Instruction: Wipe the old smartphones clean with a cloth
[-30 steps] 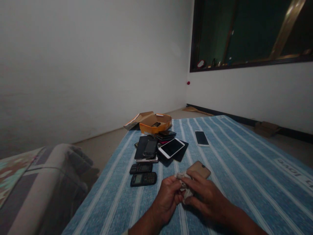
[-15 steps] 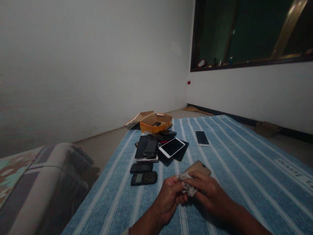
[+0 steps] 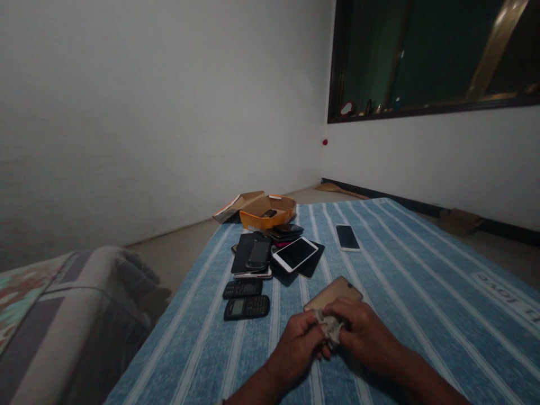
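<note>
A pale, crumpled cloth (image 3: 331, 327) is bunched between my two hands, over the near part of a gold-backed phone (image 3: 335, 292). My left hand (image 3: 297, 340) pinches the cloth's left side with curled fingers. From the right, my right hand (image 3: 363, 329) closes on the cloth, its fingers bent across the phone's near edge. The phone is back up, its camera corner at the far right; its near end is hidden. Whether a hand also supports the phone from below cannot be seen. Left of my hands lie two black keypad phones (image 3: 247, 307).
Beyond them is a pile of phones, a white-framed phone (image 3: 295, 254) on top. Another white phone (image 3: 347, 237) lies apart to the right. An open orange box (image 3: 268, 219) with a phone inside stands at the far end of the striped blue cover (image 3: 422, 315). Draped fabric (image 3: 97, 304) is at left.
My hands and the cloth have shifted slightly right and towards me along the gold phone, so more of its back shows. The other phones stay put.
</note>
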A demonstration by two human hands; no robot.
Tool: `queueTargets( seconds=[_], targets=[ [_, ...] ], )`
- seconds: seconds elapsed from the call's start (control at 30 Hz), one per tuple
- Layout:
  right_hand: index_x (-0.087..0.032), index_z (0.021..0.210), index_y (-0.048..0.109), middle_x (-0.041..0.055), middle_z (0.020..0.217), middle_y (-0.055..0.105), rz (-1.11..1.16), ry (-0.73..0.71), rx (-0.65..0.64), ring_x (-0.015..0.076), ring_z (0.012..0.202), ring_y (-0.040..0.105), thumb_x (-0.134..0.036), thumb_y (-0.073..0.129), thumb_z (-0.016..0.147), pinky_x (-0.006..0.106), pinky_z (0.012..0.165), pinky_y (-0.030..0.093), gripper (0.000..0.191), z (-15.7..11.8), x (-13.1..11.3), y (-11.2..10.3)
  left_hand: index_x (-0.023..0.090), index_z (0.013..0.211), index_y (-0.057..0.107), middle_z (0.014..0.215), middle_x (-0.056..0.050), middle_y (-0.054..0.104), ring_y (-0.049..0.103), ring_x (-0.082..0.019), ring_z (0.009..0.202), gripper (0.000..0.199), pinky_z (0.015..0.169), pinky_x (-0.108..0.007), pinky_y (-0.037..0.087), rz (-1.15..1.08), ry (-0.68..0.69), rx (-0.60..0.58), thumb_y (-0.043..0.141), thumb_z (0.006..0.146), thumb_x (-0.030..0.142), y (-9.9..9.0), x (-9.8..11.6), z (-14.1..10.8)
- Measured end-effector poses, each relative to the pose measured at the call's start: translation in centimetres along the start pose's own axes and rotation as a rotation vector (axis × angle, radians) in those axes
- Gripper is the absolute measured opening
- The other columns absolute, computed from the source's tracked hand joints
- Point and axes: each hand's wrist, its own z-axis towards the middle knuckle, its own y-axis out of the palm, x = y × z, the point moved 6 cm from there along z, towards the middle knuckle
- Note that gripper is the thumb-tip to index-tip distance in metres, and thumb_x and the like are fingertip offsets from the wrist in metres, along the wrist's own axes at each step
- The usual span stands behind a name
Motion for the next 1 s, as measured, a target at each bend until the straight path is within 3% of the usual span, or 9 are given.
queueTargets(
  seconds=[0.17,0.33,0.47,0.6,0.8,1.0],
  targets=[
    [-0.019,0.069,0.059,0.0008,0.073,0.059,-0.073,-0.008,0.026,0.0157,0.071,0.058,-0.004,0.049,0.069,0.026,0.064,0.041,0.018,-0.1,0.7,0.3,0.013,0.082,0.069,0.067,-0.001,0.057,0.05,-0.012,0.06,0.039,0.056,-0.023,0.037,0.083,0.094,-0.004,0.069,0.076,0.051,0.0,0.4,-0.2],
    [-0.019,0.072,0.06,0.0015,0.077,0.059,-0.141,-0.032,0.024,0.015,0.071,0.059,-0.007,0.051,0.08,0.026,0.065,0.043,0.016,-0.3,0.8,1.0,0.013,0.072,0.064,0.061,0.001,0.055,0.051,-0.011,0.055,0.041,0.055,-0.023,0.041,0.077,0.078,0.05,0.063,0.08,0.054,-0.1,0.1,0.0],
    [-0.018,0.095,0.064,0.0068,0.09,0.063,-0.338,-0.159,0.092,0.0186,0.076,0.061,-0.013,0.05,0.089,0.03,0.067,0.049,0.016,-0.6,0.1,1.3,0.014,0.073,0.062,0.053,0.002,0.056,0.051,-0.01,0.045,0.041,0.047,-0.021,0.038,0.025,0.009,0.14,0.064,0.079,0.055,-0.6,-0.6,0.4],
    [-0.014,0.122,0.056,0.0169,0.115,0.063,-0.59,-0.381,0.205,0.0277,0.095,0.062,-0.015,0.05,0.092,0.041,0.078,0.053,0.031,-1.1,-1.5,1.8,0.014,0.074,0.062,0.051,0.001,0.057,0.05,-0.01,0.044,0.041,0.045,-0.021,0.036,-0.058,-0.024,0.22,0.064,0.079,0.054,-1.3,-0.8,0.6],
    [-0.011,0.126,0.054,0.0179,0.124,0.062,-0.536,-0.497,0.193,0.0265,0.113,0.057,-0.005,0.045,0.09,0.039,0.092,0.052,0.038,-1.3,-1.9,2.4,0.015,0.066,0.06,0.059,0.003,0.05,0.043,-0.009,0.054,0.039,0.053,-0.022,0.035,-0.052,0.028,0.208,0.067,0.079,0.051,-1.5,0.1,0.6],
    [-0.012,0.121,0.055,0.0154,0.106,0.065,-0.468,-0.466,0.202,0.0253,0.099,0.061,-0.004,0.041,0.089,0.038,0.081,0.056,0.036,-1.2,-1.3,2.7,0.015,0.056,0.059,0.068,0.0,0.05,0.048,-0.014,0.069,0.038,0.067,-0.028,0.04,0.102,0.153,0.215,0.069,0.077,0.046,-1.7,0.7,0.7]
  ],
)
